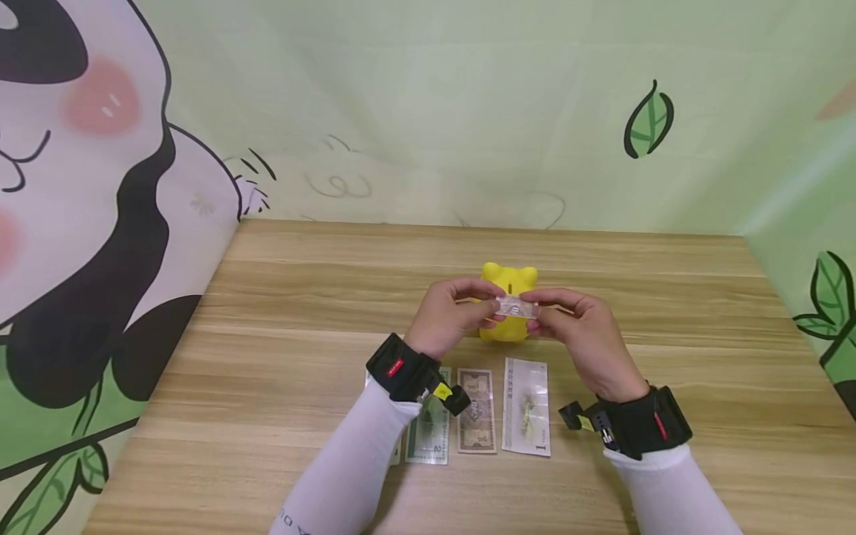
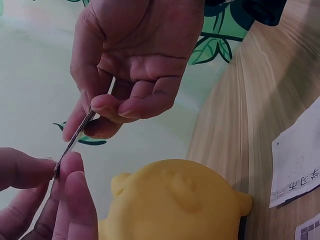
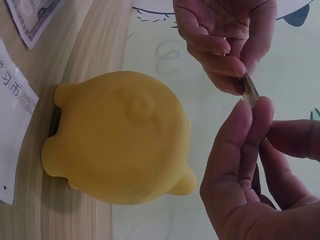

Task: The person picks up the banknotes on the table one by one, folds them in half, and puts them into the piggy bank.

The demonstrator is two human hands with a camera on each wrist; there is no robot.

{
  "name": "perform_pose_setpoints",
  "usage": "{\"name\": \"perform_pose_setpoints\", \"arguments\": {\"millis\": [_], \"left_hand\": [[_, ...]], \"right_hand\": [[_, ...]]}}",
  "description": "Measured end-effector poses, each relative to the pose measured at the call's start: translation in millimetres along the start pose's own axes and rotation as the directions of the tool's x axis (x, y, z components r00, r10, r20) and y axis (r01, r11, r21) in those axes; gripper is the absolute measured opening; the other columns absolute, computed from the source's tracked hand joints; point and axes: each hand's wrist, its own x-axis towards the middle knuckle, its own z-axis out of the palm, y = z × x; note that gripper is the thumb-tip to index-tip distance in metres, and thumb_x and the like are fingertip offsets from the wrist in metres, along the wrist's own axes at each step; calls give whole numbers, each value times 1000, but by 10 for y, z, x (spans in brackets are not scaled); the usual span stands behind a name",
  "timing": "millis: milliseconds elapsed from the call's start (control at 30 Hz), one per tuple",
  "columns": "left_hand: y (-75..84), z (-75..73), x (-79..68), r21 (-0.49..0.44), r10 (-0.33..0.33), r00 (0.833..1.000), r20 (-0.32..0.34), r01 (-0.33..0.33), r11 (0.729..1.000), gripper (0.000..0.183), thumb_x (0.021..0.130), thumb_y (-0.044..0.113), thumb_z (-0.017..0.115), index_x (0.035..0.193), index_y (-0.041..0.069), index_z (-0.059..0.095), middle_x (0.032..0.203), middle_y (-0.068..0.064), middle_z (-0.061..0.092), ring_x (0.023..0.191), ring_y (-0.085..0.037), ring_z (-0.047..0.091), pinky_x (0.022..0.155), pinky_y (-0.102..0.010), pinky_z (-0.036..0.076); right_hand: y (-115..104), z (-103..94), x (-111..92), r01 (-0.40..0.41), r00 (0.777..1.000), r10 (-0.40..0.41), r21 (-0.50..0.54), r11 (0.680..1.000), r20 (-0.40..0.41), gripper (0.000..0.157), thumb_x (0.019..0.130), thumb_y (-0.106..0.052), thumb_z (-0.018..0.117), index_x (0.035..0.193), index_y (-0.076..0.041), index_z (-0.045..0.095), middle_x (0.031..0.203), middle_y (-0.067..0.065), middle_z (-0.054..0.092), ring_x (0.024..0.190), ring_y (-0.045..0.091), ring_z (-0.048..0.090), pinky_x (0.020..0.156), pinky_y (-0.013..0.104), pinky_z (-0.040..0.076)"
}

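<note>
Both hands hold a narrow folded banknote (image 1: 516,307) stretched between them, pinched at either end. My left hand (image 1: 449,312) grips its left end between thumb and fingers; my right hand (image 1: 583,334) pinches the right end. Directly below and behind it stands a yellow piggy bank (image 1: 508,279) with round ears and a dark slot on top. In the left wrist view the folded banknote (image 2: 76,134) shows edge-on as a thin strip. From the right wrist view, the piggy bank (image 3: 125,145) shows its curly tail, with the note away from its body.
Flat banknotes lie in a row on the wooden table (image 1: 281,371): a green one (image 1: 429,431), a brown one (image 1: 476,410) and a pale one (image 1: 527,407). Another note (image 1: 396,455) is mostly hidden by the left forearm. A printed backdrop (image 1: 428,111) stands behind.
</note>
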Motion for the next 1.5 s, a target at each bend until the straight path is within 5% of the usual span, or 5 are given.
{"name": "perform_pose_setpoints", "arguments": {"millis": [300, 667, 800, 1267, 1500], "left_hand": [[-2, -20, 2, 29, 13, 1000, -2, -13, 1000, 32, 89, 3, 66, 121, 3, 62, 102, -15, 67, 82, -27, 67, 73, -38, 60], [80, 12, -21, 43, -11, 1000, 14, 11, 999, 26, 90, -1, 62, 115, -6, 63, 110, -22, 65, 87, -26, 66, 81, -47, 58], [65, 19, -32, 48, 7, 1000, -8, -6, 999, 21, 89, 1, 64, 110, -2, 67, 104, -17, 68, 84, -24, 67, 74, -37, 60], [-10, -5, -8, 14, -23, 999, 37, 23, 1000, 24, 94, 5, 59, 117, 4, 66, 97, -19, 70, 82, -26, 67, 83, -57, 54], [-23, -21, -6, -18, 15, 999, 36, -14, 1000, 23, 95, 5, 59, 117, 6, 66, 98, -19, 68, 84, -28, 67, 83, -52, 56]], "right_hand": [[6, 4, 3, -6, 1000, 6, -5, 1000, -17, 25, 94, -1, 58, 118, 7, 61, 110, 14, 63, 85, 25, 64, 75, 29, 59], [19, -6, 13, -1, 1000, 0, -51, 999, -31, 26, 93, 0, 58, 119, 5, 60, 108, 14, 55, 84, 24, 64, 76, 29, 59], [21, -7, 12, 1, 1000, -3, -52, 999, -31, 26, 93, 0, 57, 118, 5, 60, 108, 14, 56, 84, 24, 64, 76, 30, 59], [16, -6, 2, 10, 999, -11, -19, 1000, -51, 30, 94, -2, 59, 122, 7, 56, 104, 13, 61, 86, 24, 64, 76, 29, 59], [20, -11, 15, 1, 1000, -1, 2, 1000, -16, 26, 96, -5, 56, 121, 3, 58, 99, 7, 70, 85, 25, 65, 77, 32, 59]]}}
